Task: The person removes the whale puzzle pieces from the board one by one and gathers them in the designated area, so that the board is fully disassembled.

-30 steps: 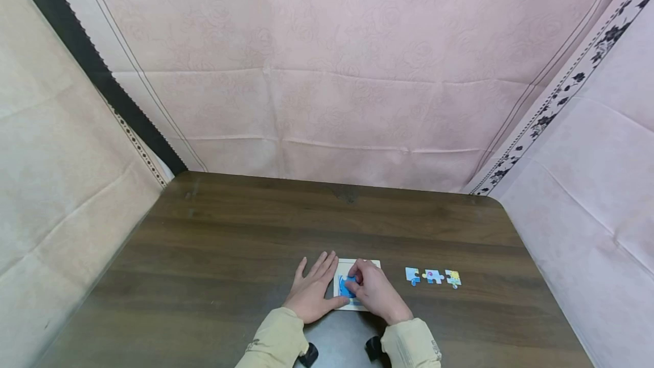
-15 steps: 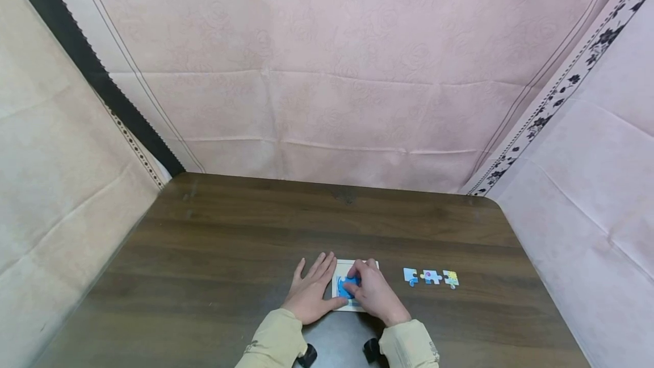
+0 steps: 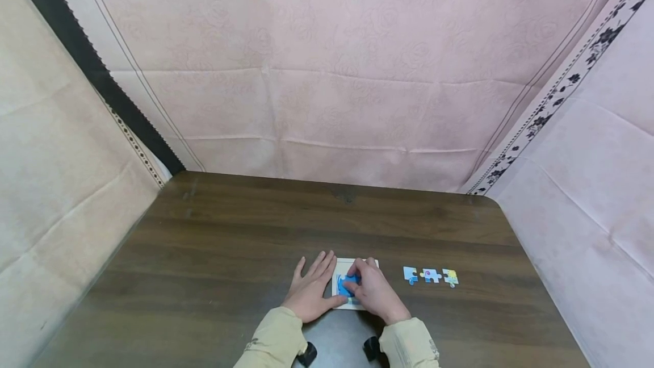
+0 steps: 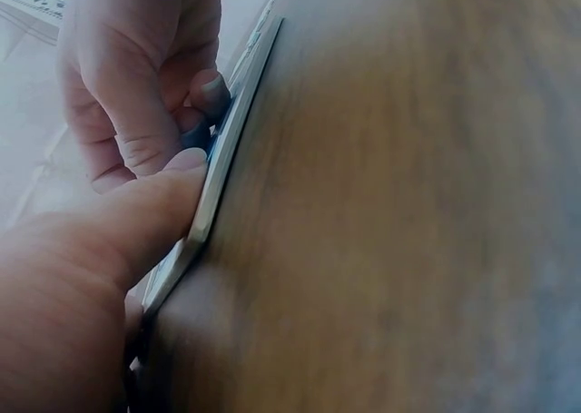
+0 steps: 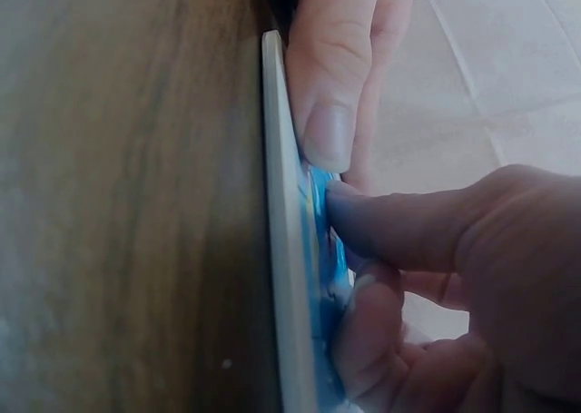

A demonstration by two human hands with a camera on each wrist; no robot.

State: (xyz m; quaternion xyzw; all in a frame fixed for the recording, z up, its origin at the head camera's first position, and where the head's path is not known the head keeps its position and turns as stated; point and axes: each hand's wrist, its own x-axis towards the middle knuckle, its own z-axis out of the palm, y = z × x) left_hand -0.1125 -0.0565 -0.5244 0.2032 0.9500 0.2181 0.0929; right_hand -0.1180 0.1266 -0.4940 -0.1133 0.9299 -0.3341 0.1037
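Note:
A small puzzle board with a pale frame (image 3: 343, 264) lies near the front of the table, blue pieces set in its lower part. My left hand (image 3: 311, 293) is spread flat along its left side, thumb resting on the frame's near corner. Over the board, my right hand (image 3: 377, 292) has thumb and forefinger curled at a blue puzzle piece (image 3: 346, 288), pinching it. In the right wrist view, the right thumb (image 5: 408, 222) presses close at the blue pieces (image 5: 325, 295), just below the left thumb (image 5: 329, 132). The right hand covers much of the board's right half.
Three loose puzzle pieces lie in a row to the right: a blue one (image 3: 410, 274), a light blue one (image 3: 431, 275) and a yellow-blue one (image 3: 450, 277). The dark wooden table (image 3: 245, 231) is bordered by pale cloth (image 3: 327, 101) at the back and both sides.
The view has shifted slightly. Both hands stay nearly in place at the board, and the loose pieces have not moved.

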